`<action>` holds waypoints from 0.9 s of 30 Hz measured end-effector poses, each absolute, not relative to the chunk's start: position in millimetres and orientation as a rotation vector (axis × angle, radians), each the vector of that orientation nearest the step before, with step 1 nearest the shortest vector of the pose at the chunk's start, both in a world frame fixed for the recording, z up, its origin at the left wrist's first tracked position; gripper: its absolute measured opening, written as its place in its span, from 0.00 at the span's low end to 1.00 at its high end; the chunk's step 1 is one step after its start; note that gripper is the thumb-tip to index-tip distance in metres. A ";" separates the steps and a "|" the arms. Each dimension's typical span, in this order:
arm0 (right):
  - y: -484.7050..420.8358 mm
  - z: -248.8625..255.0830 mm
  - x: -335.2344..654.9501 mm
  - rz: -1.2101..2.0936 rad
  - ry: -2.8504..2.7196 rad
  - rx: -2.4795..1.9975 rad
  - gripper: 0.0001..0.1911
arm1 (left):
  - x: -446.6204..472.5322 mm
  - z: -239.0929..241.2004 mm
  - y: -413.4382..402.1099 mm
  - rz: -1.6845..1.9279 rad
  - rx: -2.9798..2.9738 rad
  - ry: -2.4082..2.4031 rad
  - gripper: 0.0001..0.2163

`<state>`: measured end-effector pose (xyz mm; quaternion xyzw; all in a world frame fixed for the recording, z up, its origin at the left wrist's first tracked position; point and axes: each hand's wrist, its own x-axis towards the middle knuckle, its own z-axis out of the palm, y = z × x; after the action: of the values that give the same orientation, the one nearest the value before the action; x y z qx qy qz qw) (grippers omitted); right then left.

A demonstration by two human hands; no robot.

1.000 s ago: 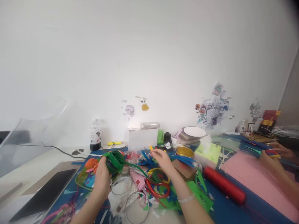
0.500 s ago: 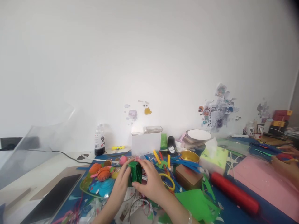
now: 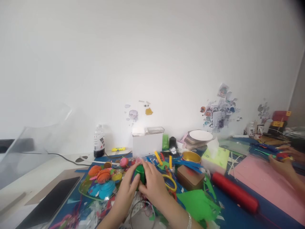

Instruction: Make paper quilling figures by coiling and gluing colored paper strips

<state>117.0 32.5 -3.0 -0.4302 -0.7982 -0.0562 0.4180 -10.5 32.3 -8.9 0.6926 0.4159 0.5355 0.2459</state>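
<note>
The left hand [image 3: 128, 184] and right hand [image 3: 154, 181] close their grip around a green roll [image 3: 140, 171], which sits between their fingers over the cluttered counter [image 3: 234, 211]. To the right lie a green sheet [image 3: 199, 203] and a red cylinder [image 3: 234, 192]; to the left, orange [image 3: 104, 176] and blue pieces [image 3: 106, 189]. Farther back are a brown box [image 3: 188, 178] and tissue pack [image 3: 215, 159], then a white box [image 3: 147, 145] and bottle [image 3: 99, 141] by the wall [image 3: 152, 63].

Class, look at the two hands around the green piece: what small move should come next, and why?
Probably a gentle, even squeeze: the left hand and right hand cup the green piece from opposite sides, so balanced pressure should steady it without pushing it sideways.
</note>
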 end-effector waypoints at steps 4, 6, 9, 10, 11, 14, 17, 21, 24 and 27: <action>32.6 -5.0 118.1 -0.222 -1.966 -0.977 0.30 | -9.8 -8.8 31.2 1.452 1.951 1.121 0.18; 33.9 -6.6 118.6 -0.252 -1.960 -0.945 0.30 | -8.5 -9.1 31.1 1.469 1.945 1.134 0.19; 37.7 -9.5 119.1 -0.319 -1.957 -0.936 0.28 | -6.1 -7.9 29.9 1.490 1.912 1.138 0.19; 39.1 -10.4 119.2 -0.339 -1.957 -0.936 0.27 | -5.4 -7.1 29.4 1.489 1.908 1.134 0.18; 40.2 -11.2 119.2 -0.350 -1.953 -0.940 0.27 | -4.9 -6.2 28.8 1.485 1.907 1.131 0.18; 40.8 -11.6 119.0 -0.344 -1.933 -0.970 0.25 | -4.3 -3.7 27.8 1.465 1.900 1.139 0.18; 37.5 -8.9 119.2 -0.326 -1.945 -0.984 0.25 | -4.7 -2.5 28.2 1.434 1.890 1.159 0.18; 35.9 -6.1 119.8 -0.307 -1.951 -0.997 0.23 | -5.9 -2.2 30.3 1.433 1.856 1.154 0.18; 39.4 -7.4 120.5 -0.344 -1.951 -1.000 0.21 | -6.8 -1.1 31.4 1.427 1.829 1.135 0.17; 43.4 -9.3 121.2 -0.384 -1.976 -0.979 0.19 | -7.9 1.2 31.6 1.413 1.815 1.110 0.17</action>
<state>121.2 43.4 -9.3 -0.3935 -0.7941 -0.1546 0.4366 -7.9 31.6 1.2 0.6801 0.4161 0.5295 0.2897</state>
